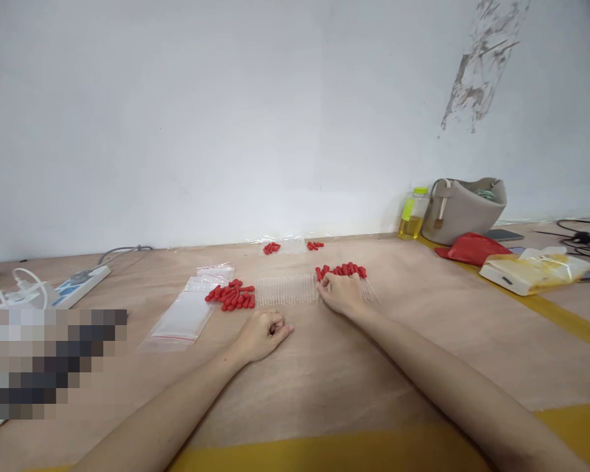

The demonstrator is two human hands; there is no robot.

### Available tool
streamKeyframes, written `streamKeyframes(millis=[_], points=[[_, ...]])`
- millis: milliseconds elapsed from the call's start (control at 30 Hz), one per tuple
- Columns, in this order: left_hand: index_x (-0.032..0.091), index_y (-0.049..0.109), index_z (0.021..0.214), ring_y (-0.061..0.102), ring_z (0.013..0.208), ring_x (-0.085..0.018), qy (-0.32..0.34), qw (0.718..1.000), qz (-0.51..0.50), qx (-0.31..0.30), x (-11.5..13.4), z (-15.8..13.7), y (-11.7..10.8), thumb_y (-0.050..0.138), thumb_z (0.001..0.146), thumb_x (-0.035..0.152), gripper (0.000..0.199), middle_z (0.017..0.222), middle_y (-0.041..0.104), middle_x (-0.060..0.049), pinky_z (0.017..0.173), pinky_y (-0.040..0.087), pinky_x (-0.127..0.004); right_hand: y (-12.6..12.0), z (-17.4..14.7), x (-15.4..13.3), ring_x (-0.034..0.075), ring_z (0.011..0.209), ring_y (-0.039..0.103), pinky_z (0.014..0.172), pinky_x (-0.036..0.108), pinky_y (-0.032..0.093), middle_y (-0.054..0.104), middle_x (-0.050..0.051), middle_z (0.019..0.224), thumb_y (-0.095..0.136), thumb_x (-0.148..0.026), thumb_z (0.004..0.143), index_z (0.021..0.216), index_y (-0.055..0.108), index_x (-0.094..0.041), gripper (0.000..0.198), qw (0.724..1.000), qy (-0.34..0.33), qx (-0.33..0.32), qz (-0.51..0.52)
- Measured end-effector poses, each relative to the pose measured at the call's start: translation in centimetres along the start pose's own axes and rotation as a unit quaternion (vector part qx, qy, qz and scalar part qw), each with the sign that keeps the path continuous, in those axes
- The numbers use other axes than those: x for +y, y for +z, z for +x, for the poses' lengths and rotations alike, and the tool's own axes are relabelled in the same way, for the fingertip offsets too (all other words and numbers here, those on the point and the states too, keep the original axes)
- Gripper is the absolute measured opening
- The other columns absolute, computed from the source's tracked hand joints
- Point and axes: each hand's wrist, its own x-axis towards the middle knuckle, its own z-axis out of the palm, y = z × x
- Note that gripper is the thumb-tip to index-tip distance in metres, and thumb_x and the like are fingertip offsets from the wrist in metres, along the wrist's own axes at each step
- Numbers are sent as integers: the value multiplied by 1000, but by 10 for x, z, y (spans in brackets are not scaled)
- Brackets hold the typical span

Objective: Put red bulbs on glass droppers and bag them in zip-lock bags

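Note:
My right hand point(341, 292) pinches a thin clear dropper with a red bulb at the left end of a row of red-bulbed droppers point(347, 269). Beside it on the left, a row of clear tubes point(285, 290) without bulbs lies side by side. A heap of loose red rubber bulbs point(231, 296) sits at the left end of these tubes. My left hand point(263, 335) rests on the table just in front of the tubes, its fingers curled in and the thumb pointing right. Whatever may be inside those curled fingers is hidden.
Clear zip bags point(179, 318) lie left of the bulbs. Near the wall are more red bulbs point(271, 248) and a clear bag. A power strip point(81, 285) stands left. On the right are a bottle point(411, 215), a grey bag point(465, 210) and a tissue pack point(531, 270).

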Motion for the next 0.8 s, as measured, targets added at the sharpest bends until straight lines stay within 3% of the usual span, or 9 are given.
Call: streamKeyframes(millis=[133,433,633,700,800], points=[[16,35,49,39,51,-9,2,1000,0,3,-1,0,1,48,78,31,35,52,40,4,50,27,-21,5,11,-8,19,78,57,78,34,23,66,5,81,39,-31,80,82,63,-22,25,999,-17,-44,-16],[16,36,49,39,51,-9,1,1000,-6,3,-1,-1,1,49,78,31,35,52,40,4,50,27,-21,11,33,-16,23,85,57,77,37,26,64,11,87,37,-33,80,83,63,-17,31,993,75,-77,-46],[16,38,50,40,51,-10,5,1000,-3,2,0,-2,4,48,78,32,34,53,42,3,50,29,-21,14,37,-26,25,87,56,77,39,27,62,13,91,41,-29,77,88,61,-15,28,990,92,-97,-50],[17,42,53,43,54,-11,-1,999,8,36,-2,0,2,47,79,33,31,56,44,2,52,31,-22,15,38,-28,25,85,57,77,40,26,63,14,90,43,-25,75,87,62,-15,24,988,94,-108,-50],[17,48,64,48,67,-15,-45,986,73,142,-11,4,-8,45,81,32,23,68,51,-2,62,35,-25,17,42,-32,25,84,57,78,42,25,63,14,88,47,-20,72,84,63,-14,21,986,101,-120,-51]])
